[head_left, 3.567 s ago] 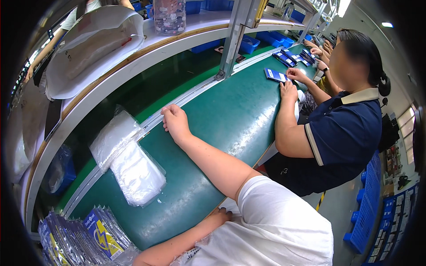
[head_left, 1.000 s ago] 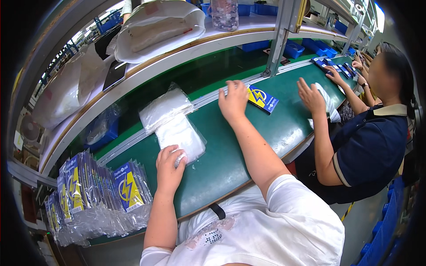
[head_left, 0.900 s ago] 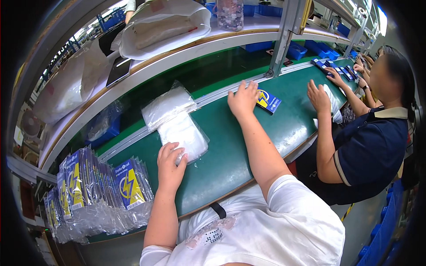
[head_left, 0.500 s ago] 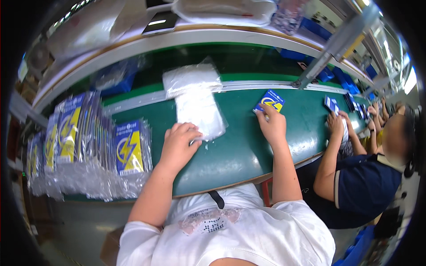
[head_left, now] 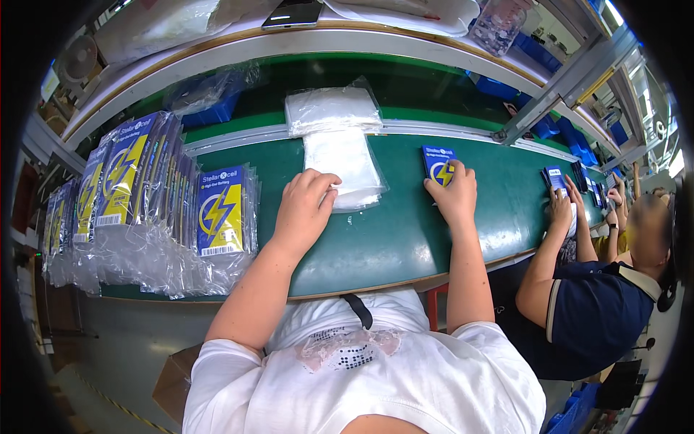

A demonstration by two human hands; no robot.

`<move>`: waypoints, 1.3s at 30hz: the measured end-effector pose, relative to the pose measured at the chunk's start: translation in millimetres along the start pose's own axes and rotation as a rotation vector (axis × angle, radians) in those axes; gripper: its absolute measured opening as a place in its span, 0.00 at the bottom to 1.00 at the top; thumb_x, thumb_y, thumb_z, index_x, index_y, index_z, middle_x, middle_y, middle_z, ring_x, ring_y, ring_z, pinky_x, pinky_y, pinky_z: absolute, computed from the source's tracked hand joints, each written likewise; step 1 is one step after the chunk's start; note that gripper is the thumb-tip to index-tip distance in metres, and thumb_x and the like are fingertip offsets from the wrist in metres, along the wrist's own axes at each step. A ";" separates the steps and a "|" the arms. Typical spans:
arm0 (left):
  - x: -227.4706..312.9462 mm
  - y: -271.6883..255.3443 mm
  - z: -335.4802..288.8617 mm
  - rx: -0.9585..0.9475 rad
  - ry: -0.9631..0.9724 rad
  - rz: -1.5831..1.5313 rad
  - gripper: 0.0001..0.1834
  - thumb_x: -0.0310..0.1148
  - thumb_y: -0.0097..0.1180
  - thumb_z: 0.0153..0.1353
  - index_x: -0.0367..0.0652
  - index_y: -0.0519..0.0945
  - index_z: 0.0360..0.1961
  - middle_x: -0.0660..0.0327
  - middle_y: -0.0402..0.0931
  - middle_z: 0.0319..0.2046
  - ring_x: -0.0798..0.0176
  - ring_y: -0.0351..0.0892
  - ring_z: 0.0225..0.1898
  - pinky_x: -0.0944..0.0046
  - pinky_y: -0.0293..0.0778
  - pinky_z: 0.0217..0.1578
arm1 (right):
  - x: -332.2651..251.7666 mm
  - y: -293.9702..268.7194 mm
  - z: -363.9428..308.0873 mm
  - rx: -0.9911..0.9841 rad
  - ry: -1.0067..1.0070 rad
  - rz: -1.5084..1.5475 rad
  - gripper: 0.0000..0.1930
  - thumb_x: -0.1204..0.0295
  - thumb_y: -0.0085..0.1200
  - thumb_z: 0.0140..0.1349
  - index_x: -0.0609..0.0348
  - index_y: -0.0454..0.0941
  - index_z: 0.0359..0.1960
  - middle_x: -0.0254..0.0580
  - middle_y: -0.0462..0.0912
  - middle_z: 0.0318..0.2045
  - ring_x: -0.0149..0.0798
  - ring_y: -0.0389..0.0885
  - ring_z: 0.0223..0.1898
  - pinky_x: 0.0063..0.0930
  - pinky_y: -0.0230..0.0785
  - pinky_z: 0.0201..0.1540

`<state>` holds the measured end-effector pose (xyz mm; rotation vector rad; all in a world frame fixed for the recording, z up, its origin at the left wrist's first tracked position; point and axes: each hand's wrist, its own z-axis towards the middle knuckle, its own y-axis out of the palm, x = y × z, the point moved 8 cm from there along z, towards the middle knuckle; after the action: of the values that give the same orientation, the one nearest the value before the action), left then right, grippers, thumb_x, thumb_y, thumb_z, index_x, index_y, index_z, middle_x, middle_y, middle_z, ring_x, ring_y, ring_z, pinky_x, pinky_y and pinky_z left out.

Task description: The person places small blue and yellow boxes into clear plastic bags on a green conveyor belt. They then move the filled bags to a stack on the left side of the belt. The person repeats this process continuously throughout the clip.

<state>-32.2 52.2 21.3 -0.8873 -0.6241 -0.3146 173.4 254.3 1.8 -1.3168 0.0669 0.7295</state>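
Observation:
A stack of clear plastic bags (head_left: 340,163) lies on the green table in front of me. My left hand (head_left: 307,206) is at the near left part of this stack, its thumb and fingertips closed on the edge of a bag. To the right, my right hand (head_left: 455,194) grips a flat blue-and-yellow box (head_left: 438,160) from its near right side, with the fingers partly covering its front. The box is apart from the bags. On my left stand several bagged blue-and-yellow boxes (head_left: 220,210) in upright rows.
A shelf (head_left: 405,40) runs above the far side of the table, with a metal post (head_left: 557,94) at the right. Beneath it sits a blue bin (head_left: 213,108) with plastic in it. A co-worker (head_left: 596,311) handles similar boxes at my right.
My right hand now reaches further over the box, which has turned more upright in view. My left hand stays at the bags. The whole view has shifted a little.

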 end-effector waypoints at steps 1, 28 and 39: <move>2.3 -0.6 -0.6 0.001 0.009 -0.015 0.09 0.26 0.54 0.55 0.40 0.77 0.38 0.58 0.72 0.32 0.55 0.72 0.40 0.59 0.66 0.44 | -7.9 -6.0 -0.8 0.037 -0.057 0.116 0.40 0.57 0.65 0.44 0.67 0.62 0.56 0.57 0.69 0.47 0.54 0.72 0.48 0.44 0.66 0.49; -38.4 -3.4 -4.6 0.077 -0.386 -0.461 0.04 0.21 0.56 0.56 0.32 0.80 0.32 0.61 0.77 0.28 0.71 0.76 0.29 0.72 0.71 0.30 | -101.6 58.3 -82.9 -1.039 0.309 1.686 0.32 0.79 0.53 0.56 0.73 0.54 0.62 0.54 0.76 0.48 0.40 0.81 0.43 0.30 0.75 0.45; 9.9 -10.9 3.2 0.040 -0.056 -0.255 0.09 0.20 0.53 0.54 0.35 0.79 0.37 0.63 0.72 0.24 0.72 0.72 0.23 0.72 0.70 0.26 | -93.4 56.9 -83.3 -0.424 0.421 1.556 0.11 0.78 0.56 0.57 0.67 0.70 0.40 0.45 0.80 0.37 0.32 0.80 0.35 0.24 0.73 0.38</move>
<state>-31.1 48.1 35.8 -0.7805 -0.7953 -0.5058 100.5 142.0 -29.1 -1.6735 1.4639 1.7895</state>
